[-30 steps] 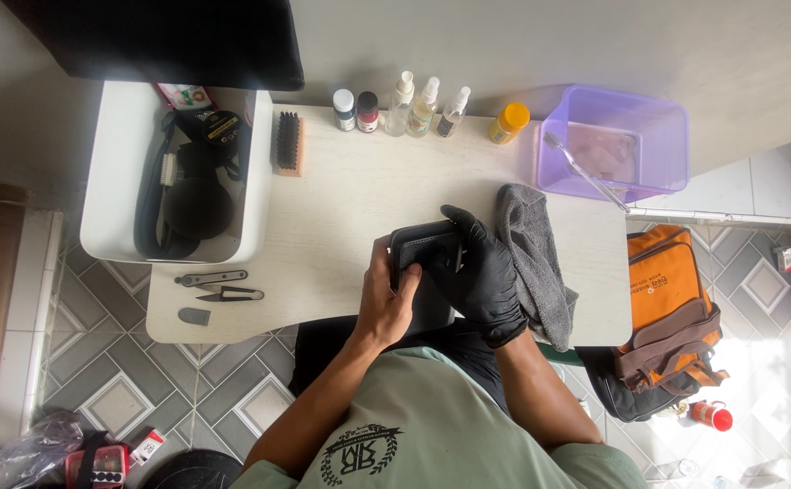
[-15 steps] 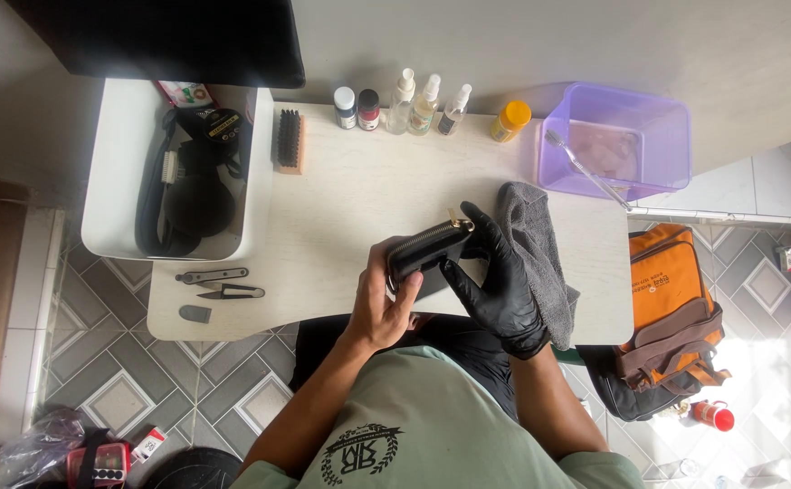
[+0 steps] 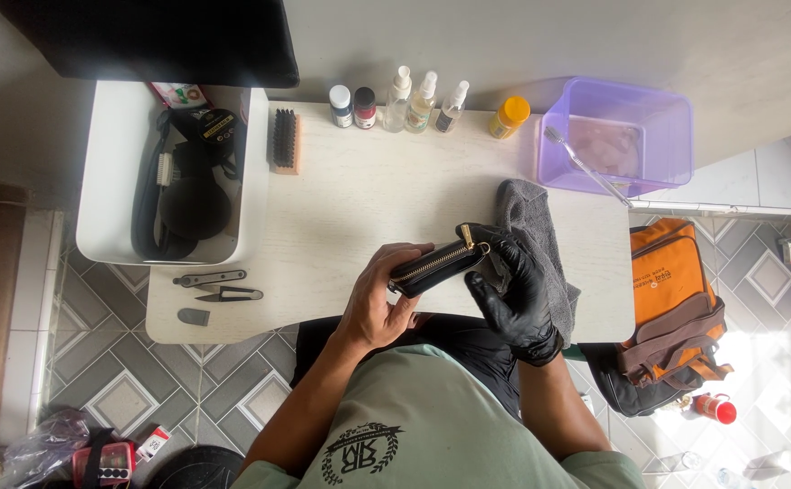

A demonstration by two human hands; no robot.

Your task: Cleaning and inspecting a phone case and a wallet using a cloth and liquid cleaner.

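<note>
While the bare left hand (image 3: pixel 379 308) grips a black zip wallet (image 3: pixel 436 264) edge-up over the near side of the pale table (image 3: pixel 368 195), the right hand (image 3: pixel 511 288), in a black glove, closes around the wallet's right end beside the brass zip pull (image 3: pixel 465 237).

Item: wallet, black, slim, brass zip along the top edge; held between both hands, above the table, not resting on it as far as can be seen.

Left hand: fingers wrapped over the near face, thumb under. Right hand: fingers curled at the wallet's end, touching a grey cloth (image 3: pixel 536 244) that lies under and behind it.

Handling note (judgement): the zip edge looks like the part being worked. A firm, steady left-hand grip with only the gloved fingers moving should serve best; keeping the cloth close would catch any drips or dirt. The smooth surface may slip if pinched too lightly.

Nearby: wooden brush (image 3: pixel 284 140) at the far left of the table; row of small bottles (image 3: pixel 398 101) and a yellow jar (image 3: pixel 509 116) along the far edge; purple tub (image 3: pixel 619 138) with a toothbrush (image 3: pixel 584 163); white bin (image 3: pixel 113 181) of dark items; snips (image 3: pixel 223 292); orange bag (image 3: pixel 671 299) on the tiled floor.
</note>
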